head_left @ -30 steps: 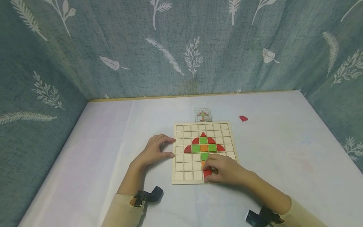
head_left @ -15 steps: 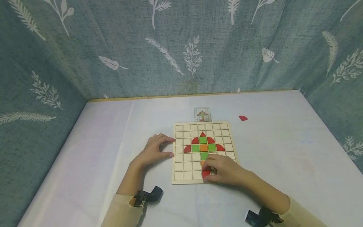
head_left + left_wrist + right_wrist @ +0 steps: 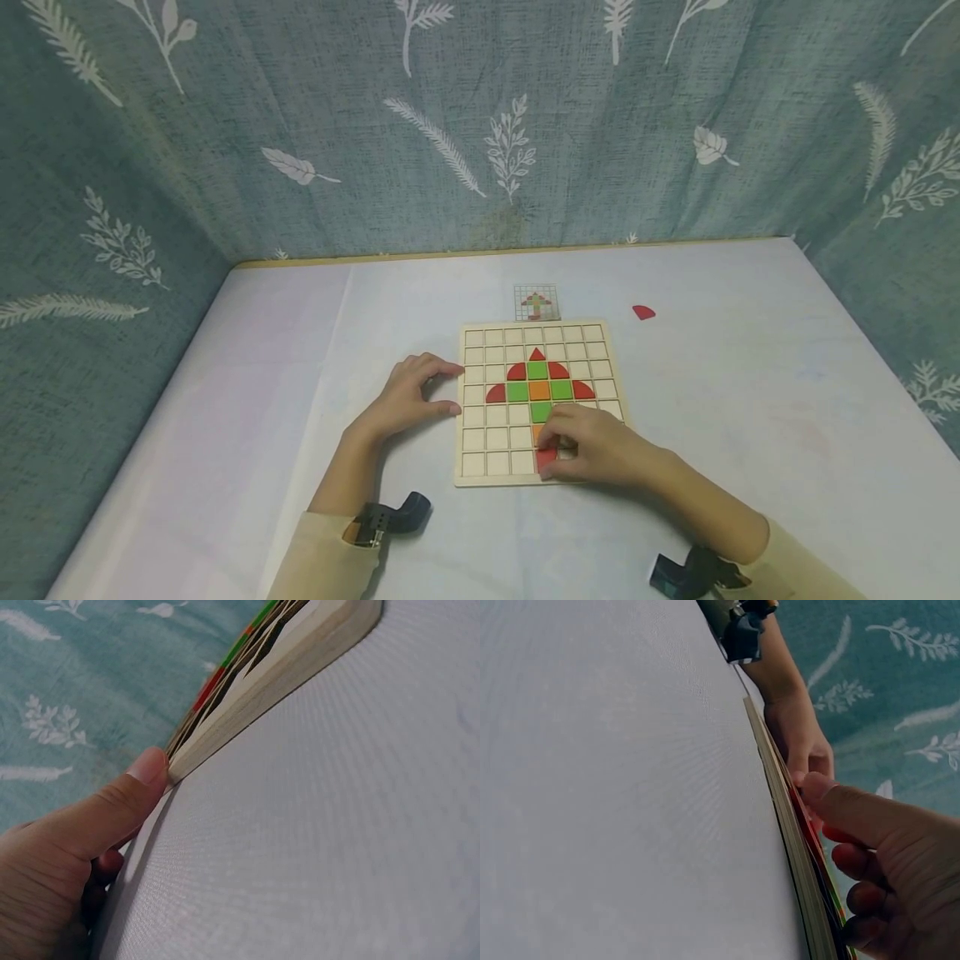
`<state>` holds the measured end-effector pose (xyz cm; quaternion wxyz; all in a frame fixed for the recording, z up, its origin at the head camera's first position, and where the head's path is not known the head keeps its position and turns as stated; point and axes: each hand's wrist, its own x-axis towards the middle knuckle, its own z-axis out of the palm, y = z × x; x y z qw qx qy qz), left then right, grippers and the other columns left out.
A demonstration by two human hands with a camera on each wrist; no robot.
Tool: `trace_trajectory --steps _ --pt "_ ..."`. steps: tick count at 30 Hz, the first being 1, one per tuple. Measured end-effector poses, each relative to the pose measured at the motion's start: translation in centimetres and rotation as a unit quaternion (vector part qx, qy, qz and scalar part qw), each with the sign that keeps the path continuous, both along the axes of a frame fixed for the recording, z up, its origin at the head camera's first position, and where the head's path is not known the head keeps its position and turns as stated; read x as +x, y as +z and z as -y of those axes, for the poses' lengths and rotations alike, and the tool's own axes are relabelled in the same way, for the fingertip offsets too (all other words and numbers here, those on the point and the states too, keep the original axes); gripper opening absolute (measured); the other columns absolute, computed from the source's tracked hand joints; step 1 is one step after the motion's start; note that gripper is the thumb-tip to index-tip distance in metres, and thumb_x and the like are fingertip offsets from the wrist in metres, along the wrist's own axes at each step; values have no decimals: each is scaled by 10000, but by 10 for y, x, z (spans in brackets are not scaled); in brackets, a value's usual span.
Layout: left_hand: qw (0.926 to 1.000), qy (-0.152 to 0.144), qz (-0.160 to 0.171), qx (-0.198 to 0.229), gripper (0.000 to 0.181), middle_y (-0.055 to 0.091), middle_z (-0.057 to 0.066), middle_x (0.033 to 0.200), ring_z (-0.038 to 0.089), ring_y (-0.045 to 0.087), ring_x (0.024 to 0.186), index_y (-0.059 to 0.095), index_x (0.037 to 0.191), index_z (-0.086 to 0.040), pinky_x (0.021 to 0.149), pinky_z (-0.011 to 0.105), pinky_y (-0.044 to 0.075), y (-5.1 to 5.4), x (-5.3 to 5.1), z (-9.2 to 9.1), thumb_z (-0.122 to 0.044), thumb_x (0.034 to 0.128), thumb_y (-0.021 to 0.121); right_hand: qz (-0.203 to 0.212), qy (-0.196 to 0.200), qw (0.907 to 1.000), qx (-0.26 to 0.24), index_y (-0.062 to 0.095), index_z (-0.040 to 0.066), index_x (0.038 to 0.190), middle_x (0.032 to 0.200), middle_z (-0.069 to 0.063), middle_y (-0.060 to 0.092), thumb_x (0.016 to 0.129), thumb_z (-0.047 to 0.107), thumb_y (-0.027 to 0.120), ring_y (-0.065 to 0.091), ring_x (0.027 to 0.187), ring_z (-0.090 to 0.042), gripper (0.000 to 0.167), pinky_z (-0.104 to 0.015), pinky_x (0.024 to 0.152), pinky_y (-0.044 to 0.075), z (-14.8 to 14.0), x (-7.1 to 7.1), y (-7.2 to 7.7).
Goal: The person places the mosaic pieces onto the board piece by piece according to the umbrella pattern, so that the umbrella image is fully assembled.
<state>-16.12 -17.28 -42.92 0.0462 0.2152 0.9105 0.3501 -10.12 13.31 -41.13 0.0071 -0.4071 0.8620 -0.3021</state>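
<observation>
A square wooden grid board (image 3: 497,481) lies flat on the table. Green, orange and red tiles fill some of its cells in an arrow-like shape. My left hand (image 3: 408,396) is at the board's left edge, thumb and forefinger spread apart and touching it; the left wrist view shows the thumb (image 3: 150,766) against the rim. Over the lowest filled cell, my right hand (image 3: 596,446) pinches a red tile (image 3: 545,461) between thumb and fingers. Part of that tile and of the orange tile (image 3: 537,434) above it is hidden by the fingers.
Just behind the board lies a small card (image 3: 536,302) printed with a similar coloured pattern. A loose red quarter-circle piece (image 3: 643,312) sits on the white tabletop (image 3: 750,375) to the back right. Patterned green cloth (image 3: 450,125) stands behind and at both sides.
The right hand's fingers shift very slightly around the red tile at the bottom cell. My left hand and the board stay in place.
</observation>
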Motion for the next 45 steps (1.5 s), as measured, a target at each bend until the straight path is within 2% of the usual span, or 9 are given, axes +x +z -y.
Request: trace_trajectory --steps 6,16,23,27,35,40,45 --pt "10000 11 -30 9 576 616 9 1146 235 474 1125 631 1185 -168 934 437 305 0 0 -1 -357 676 823 477 -191 9987 -37 656 200 888 860 123 589 759 306 787 483 744 -43 212 -177 653 424 -5 -2 8" --pt "10000 56 1 -2 577 616 6 1147 227 473 1122 632 1184 -171 927 424 308 -1 -1 0 -345 671 830 370 -272 9977 -494 666 129 930 846 66 599 758 209 794 507 744 -76 228 -198 656 453 -13 -12 11" --pt "10000 17 26 33 577 615 -5 1148 217 470 1136 631 1189 -178 931 422 301 -1 -1 0 -347 673 829 52 -289 9941 -1041 664 105 915 796 37 587 711 159 825 487 640 -120 266 -177 570 407 -21 -23 9" --pt "10000 3 14 49 574 615 -8 1148 214 471 1133 631 1186 -180 930 418 302 -2 -2 0 -348 674 829 -21 -423 9910 -1267 654 86 897 797 14 590 693 113 830 496 659 -134 271 -192 585 421 -28 -28 9" --pt "10000 -13 10 47 564 616 -3 1153 222 470 1146 629 1181 -179 952 433 294 -2 -1 1 -340 679 829 -109 -1016 9869 -1248 666 83 904 786 31 565 720 86 806 438 639 -143 232 -180 577 358 -41 -36 15" --pt "9999 -28 31 96 562 614 -12 1154 215 465 1149 630 1178 -187 950 430 291 -3 -1 1 -349 678 828 -472 -1261 9805 -1432 677 39 890 771 7 570 681 20 812 441 624 -189 250 -163 574 347 -51 -42 15" --pt "10000 -46 -15 86 558 614 -12 1145 210 472 1126 631 1177 -182 926 412 296 -3 -2 1 -341 680 827 -898 -1609 9728 -1408 672 22 885 783 -7 568 656 24 825 417 641 -133 275 -161 584 330 -59 -48 14"
